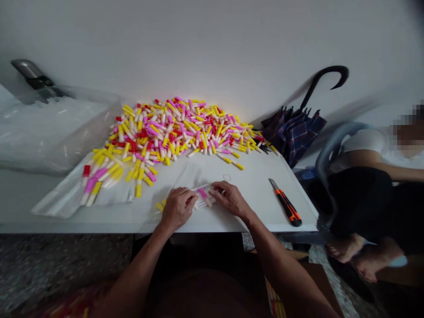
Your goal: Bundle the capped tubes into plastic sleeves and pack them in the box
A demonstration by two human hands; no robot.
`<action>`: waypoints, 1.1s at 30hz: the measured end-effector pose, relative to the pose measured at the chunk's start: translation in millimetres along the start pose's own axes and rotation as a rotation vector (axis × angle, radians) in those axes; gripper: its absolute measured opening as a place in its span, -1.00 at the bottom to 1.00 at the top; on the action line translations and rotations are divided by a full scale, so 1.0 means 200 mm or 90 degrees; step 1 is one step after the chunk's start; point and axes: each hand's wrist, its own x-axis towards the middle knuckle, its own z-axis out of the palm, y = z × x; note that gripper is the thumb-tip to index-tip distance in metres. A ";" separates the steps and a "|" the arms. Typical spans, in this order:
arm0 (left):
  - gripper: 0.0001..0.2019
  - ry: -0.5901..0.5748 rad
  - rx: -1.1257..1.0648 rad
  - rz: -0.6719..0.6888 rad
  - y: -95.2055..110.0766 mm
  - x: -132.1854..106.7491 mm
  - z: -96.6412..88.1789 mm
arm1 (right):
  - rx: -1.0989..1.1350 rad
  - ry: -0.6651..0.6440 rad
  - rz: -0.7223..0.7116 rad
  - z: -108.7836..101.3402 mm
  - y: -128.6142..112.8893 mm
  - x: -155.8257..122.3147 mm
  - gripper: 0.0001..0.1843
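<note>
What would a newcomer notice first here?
Probably the heap of tubes across the back of the table. Then perhaps the orange-and-black knife at right, blade out, and the plaid umbrella at the back right corner. Near the front, the left hand and right hand hold a card.

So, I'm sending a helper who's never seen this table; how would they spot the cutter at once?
On the white table, look past the person's right hand to the right end. There the cutter lies near the front edge, blade pointing away from the person. Its long black and orange handle sets it apart from the small tubes heaped behind.
</note>
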 end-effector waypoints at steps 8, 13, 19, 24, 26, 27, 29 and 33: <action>-0.81 0.013 -0.013 0.002 0.01 0.00 0.00 | -0.166 -0.103 0.003 0.03 -0.08 -0.15 -0.76; -0.82 0.007 -0.015 0.005 0.02 0.00 -0.01 | -0.175 -0.065 0.015 0.10 -0.10 -0.14 -0.75; -0.81 0.004 -0.012 -0.006 0.02 0.00 0.00 | -0.225 -0.051 0.033 0.12 -0.10 -0.11 -0.73; -0.79 0.007 -0.013 -0.002 0.01 -0.01 0.01 | -0.243 -0.011 0.058 0.18 -0.10 -0.06 -0.75; -0.81 0.010 -0.020 -0.007 0.01 -0.01 0.01 | -0.241 0.001 0.070 0.19 -0.10 -0.04 -0.78; -0.82 0.010 -0.024 -0.011 0.01 -0.01 0.01 | -0.234 0.002 0.078 0.18 -0.10 -0.04 -0.78; -0.82 0.010 -0.029 -0.018 0.02 -0.01 0.00 | -0.207 -0.009 0.092 0.13 -0.10 -0.04 -0.77; -0.81 0.018 -0.038 -0.030 0.03 -0.01 0.00 | -0.122 -0.073 0.083 -0.05 -0.06 -0.11 -0.67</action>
